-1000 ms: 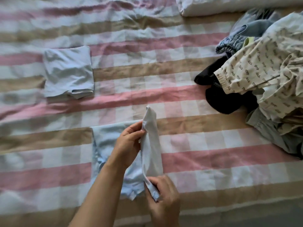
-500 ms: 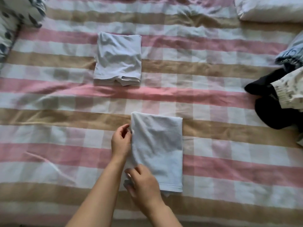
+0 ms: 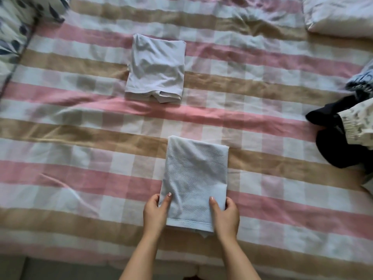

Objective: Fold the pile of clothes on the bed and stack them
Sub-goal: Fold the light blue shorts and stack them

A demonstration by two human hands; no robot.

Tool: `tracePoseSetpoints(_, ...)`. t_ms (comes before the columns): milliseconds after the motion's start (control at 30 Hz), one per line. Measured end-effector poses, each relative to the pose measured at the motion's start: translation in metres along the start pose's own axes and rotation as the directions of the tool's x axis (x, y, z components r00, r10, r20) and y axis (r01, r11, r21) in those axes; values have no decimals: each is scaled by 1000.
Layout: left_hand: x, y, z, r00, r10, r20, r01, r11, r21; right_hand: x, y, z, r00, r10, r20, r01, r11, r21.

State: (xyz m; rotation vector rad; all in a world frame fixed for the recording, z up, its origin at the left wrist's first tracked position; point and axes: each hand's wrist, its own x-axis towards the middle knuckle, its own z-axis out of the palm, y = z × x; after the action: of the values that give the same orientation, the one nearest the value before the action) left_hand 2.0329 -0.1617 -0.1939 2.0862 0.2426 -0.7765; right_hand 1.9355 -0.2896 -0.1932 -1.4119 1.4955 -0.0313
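Folded blue garment (image 3: pixel 194 182) lies flat on the checked bed (image 3: pixel 80 138), near the front edge, in the middle. Left hand (image 3: pixel 156 212) grips its near left corner and right hand (image 3: pixel 226 215) grips its near right corner. On both hands the fingers are curled round the side edge with the thumb on top. Folded white garment (image 3: pixel 156 67) sits further back and to the left, well apart from the blue one. Unfolded clothes pile (image 3: pixel 343 144), dark and printed pieces, is at the right edge. White pillow (image 3: pixel 339 15) is top right, leaf-print pillow (image 3: pixel 18 19) top left.
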Motion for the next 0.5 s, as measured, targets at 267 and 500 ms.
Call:
tracePoseSetpoints(267,-18,6,20,993,-121,-9,117,975,-189,-9,-4,-15,995,-70,78,68,997,21)
tracePoseSetpoints(500,-38,56,6,987,-114,-116,77,956,-284,-16,-43,-41,982,-143,127,136,989,64)
